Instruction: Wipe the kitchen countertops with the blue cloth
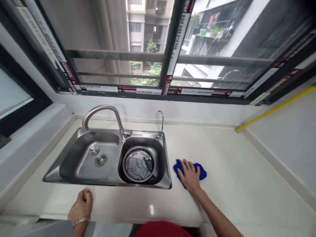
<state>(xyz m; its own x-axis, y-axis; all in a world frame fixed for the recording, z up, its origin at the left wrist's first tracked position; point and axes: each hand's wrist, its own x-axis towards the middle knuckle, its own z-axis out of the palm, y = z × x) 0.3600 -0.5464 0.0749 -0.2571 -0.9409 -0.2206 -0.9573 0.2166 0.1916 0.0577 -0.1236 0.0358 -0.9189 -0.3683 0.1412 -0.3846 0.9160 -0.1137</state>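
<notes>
1. the right grip (190,176) lies flat with its fingers spread apart, pressing on a blue microfibre cloth (201,172) without clamping it.
2. the cloth sits under that palm on the pale stone table (229,184), just right of the stainless double sink (145,186), near the sink's front corner.
3. the left grip (81,207) is curled together in a loose fist at the table's front edge, with nothing showing in it and a metal bangle (81,221) on the wrist.
4. in the sink's right basin sits a round steel-rimmed vessel (124,163), with grey fabric (137,169) showing inside it; exactly what the vessel is, i cannot tell.
5. an arched faucet (103,108) rises behind the basins, beneath a window (118,56).
</notes>
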